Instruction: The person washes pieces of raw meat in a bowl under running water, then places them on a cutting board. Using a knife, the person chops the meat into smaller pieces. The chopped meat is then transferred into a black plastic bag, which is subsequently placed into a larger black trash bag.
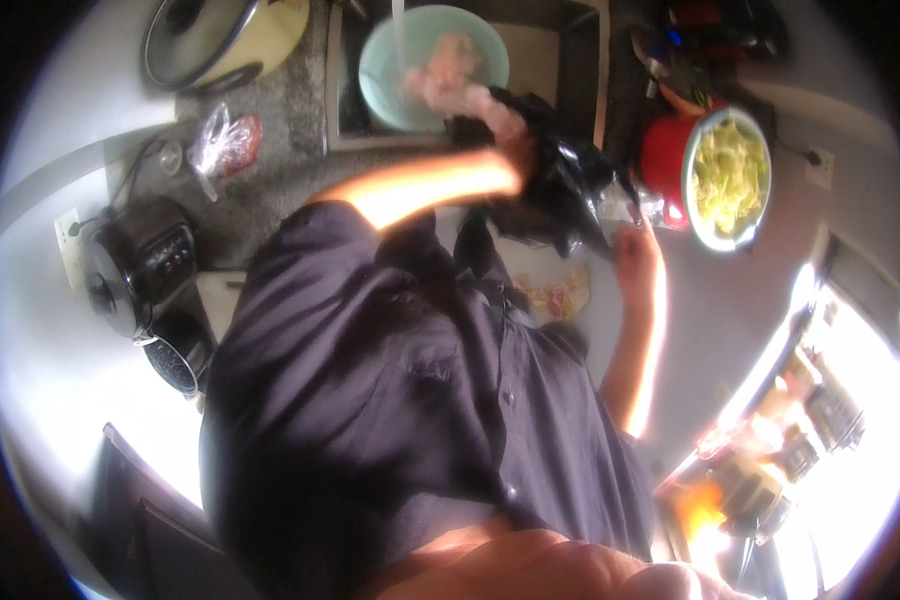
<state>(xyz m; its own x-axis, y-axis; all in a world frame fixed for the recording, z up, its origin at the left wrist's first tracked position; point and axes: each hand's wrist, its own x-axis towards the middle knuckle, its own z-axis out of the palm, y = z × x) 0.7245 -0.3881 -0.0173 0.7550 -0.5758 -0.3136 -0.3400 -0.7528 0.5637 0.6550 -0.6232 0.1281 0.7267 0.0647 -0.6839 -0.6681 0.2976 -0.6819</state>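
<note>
A black plastic bag (570,180) hangs between my two hands, in front of the sink. My left hand (520,154) is at its mouth, partly in shadow and blurred, and appears to grip the plastic. Pale pink raw meat (450,82) stretches from the bag's opening into a light green basin (375,90). That basin stands in the sink (547,67), under a thin stream of water (399,34). On the other side, my right hand (634,244) pinches the bag's edge, close to a red pot.
The red pot (660,157) holds a bowl of chopped green vegetables (729,180) at its top. Left of the sink lie a clear plastic bag with red contents (229,146), a large lidded pot (270,37) and a black electric cooker (150,255). Shelves with pots (795,450) stand lower right.
</note>
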